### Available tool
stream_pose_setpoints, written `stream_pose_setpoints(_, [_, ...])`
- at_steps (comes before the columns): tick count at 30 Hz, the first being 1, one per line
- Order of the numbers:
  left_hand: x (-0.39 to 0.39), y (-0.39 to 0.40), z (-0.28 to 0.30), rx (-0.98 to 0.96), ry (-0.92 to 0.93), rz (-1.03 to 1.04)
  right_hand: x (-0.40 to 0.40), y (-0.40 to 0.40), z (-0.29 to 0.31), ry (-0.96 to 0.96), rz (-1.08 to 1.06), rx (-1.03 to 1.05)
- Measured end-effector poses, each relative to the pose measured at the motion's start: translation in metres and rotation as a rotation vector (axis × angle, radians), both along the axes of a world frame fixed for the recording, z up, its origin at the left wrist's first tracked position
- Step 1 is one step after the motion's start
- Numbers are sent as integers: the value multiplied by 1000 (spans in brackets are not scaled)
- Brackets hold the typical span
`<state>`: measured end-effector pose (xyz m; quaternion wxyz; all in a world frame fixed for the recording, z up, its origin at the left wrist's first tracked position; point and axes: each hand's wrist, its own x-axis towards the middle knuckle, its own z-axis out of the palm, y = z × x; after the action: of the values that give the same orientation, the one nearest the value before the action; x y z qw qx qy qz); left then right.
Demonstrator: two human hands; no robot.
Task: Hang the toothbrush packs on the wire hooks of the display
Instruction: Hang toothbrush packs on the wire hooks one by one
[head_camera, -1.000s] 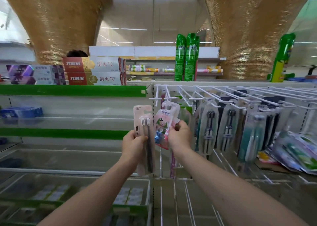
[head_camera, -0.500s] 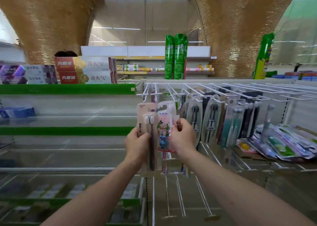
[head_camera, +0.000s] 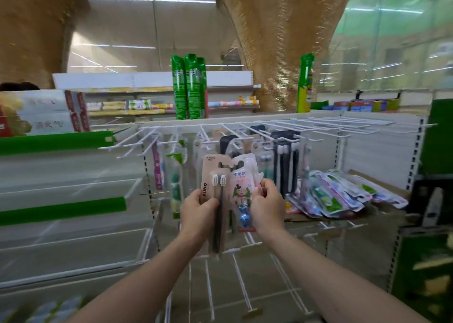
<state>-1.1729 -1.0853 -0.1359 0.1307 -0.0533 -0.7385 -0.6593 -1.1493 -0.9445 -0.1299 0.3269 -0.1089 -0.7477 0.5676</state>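
Beige card backs the pack (head_camera: 212, 188) in the left hand (head_camera: 198, 208): it reads AUBO down its edge and holds two dark-handled brushes with white heads, sealed under clear plastic. The left fingers curl behind the card and the thumb presses its front, so the pack is pinched upright at its lower half. Just beside it, touching along one edge, the right hand (head_camera: 267, 206) grips a pink-and-white child's pack (head_camera: 242, 183) with a cartoon figure and a blue brush inside; the thumb lies on its front and the fingers wrap round its right side. Both packs are held in front of the display, below the row of white wire hooks (head_camera: 220, 132), and neither is on a hook.

Behind them several hooks already carry hanging blister packs (head_camera: 284, 161), among them a set of black and white brushes and a purple one further left. The hooks to the far right are bare wire. On the ledge to the right a shallow cardboard tray (head_camera: 382, 183) holds a fanned heap of loose toothbrush packs (head_camera: 338, 195) in blue, green and purple, lying flat and overlapping. Tall green packs (head_camera: 190, 87) stand on top of the display. To the left run green-edged shelves (head_camera: 58, 207), with toothpaste cartons (head_camera: 41, 113) on the top one; that side is blurred
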Motion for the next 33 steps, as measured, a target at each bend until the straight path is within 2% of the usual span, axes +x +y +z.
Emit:
stream_pose_setpoints(8, [-7, 112, 3, 4, 8, 9, -13, 117, -4, 35, -99, -23])
stream_pose_setpoints(15, [-8, 174, -1, 5, 11, 43, -20, 191, -5, 52, -100, -103])
stream_pose_setpoints(22, [-16, 205, -2, 30, -6, 75, -34, 232, -13, -12, -98, -150])
stream_pose_setpoints(33, [-25, 219, 2, 31, 0, 116, -64, 267, 6, 42, -162, -231])
